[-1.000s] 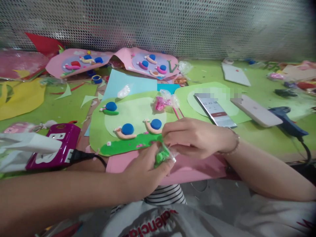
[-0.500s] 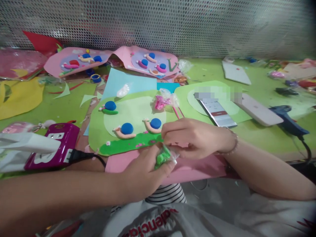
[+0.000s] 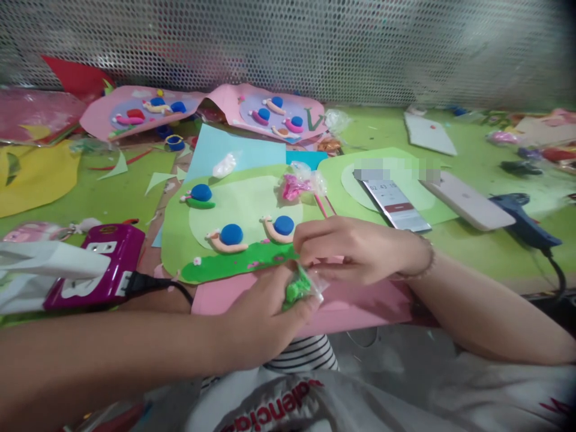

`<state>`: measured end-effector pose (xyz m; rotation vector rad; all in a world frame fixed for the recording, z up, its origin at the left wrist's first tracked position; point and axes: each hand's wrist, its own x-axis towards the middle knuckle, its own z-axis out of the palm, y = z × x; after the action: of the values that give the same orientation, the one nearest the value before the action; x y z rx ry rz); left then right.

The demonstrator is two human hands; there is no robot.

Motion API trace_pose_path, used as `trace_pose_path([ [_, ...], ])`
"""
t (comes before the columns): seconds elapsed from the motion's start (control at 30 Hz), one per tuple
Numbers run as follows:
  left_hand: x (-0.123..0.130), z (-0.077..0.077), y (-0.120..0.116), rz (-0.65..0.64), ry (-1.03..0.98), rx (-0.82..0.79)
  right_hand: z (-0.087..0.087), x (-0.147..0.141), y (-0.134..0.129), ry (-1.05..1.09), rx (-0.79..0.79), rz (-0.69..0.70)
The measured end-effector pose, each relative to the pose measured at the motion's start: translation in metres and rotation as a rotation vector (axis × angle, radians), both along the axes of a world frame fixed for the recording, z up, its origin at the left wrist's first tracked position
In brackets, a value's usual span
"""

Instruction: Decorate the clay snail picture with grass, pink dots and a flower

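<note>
My left hand (image 3: 265, 309) is closed around a small clear plastic bag with green modelling clay (image 3: 297, 289) in it. Just beyond, my right hand (image 3: 355, 249) is closed, its fingertips curled down at the bag's upper edge; whether they pinch the plastic or a bit of clay is hidden. Under and past the hands lies a green card (image 3: 173, 240) with a dark green clay strip (image 3: 225, 266) along its near edge. Clay snails with blue shells (image 3: 231, 234) are on this card. A pink clay lump in plastic (image 3: 296, 187) rests on its right side.
A purple power socket (image 3: 128, 258) with a white plug stands at left. Two phones, one with a lit screen (image 3: 396, 207) and one pale (image 3: 470, 201), lie at right beside a dark glue gun (image 3: 524, 219). Pink decorated cards (image 3: 216, 102) lean at the back by a perforated metal panel (image 3: 288, 48).
Almost nothing differs. My right hand's fingers have shifted very slightly at the bag, while my left hand keeps its hold.
</note>
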<state>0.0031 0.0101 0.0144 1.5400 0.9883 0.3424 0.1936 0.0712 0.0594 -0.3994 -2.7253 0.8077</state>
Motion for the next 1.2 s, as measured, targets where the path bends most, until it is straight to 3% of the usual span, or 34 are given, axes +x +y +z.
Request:
trace_pose_path([
  [0.23,-0.004,0.006,0.003,-0.181,0.025,0.148,0.006,0.002,0.001,0.088,-0.213,0.037],
  [0.37,-0.006,0.007,0.002,-0.302,0.062,0.195,0.003,0.006,0.006,0.178,-0.272,-0.045],
  [0.53,-0.007,0.007,0.003,-0.389,0.059,0.261,-0.010,0.000,0.011,0.083,-0.114,-0.206],
  [0.8,-0.008,0.008,0.003,-0.414,0.050,0.279,-0.025,-0.010,0.006,-0.052,0.070,-0.280],
  [1.03,-0.006,0.007,0.003,-0.396,0.016,0.271,-0.036,-0.012,0.010,-0.076,0.167,-0.237],
  [1.2,-0.007,0.006,0.003,-0.392,0.002,0.279,-0.038,-0.014,0.010,-0.141,0.341,-0.151],
])
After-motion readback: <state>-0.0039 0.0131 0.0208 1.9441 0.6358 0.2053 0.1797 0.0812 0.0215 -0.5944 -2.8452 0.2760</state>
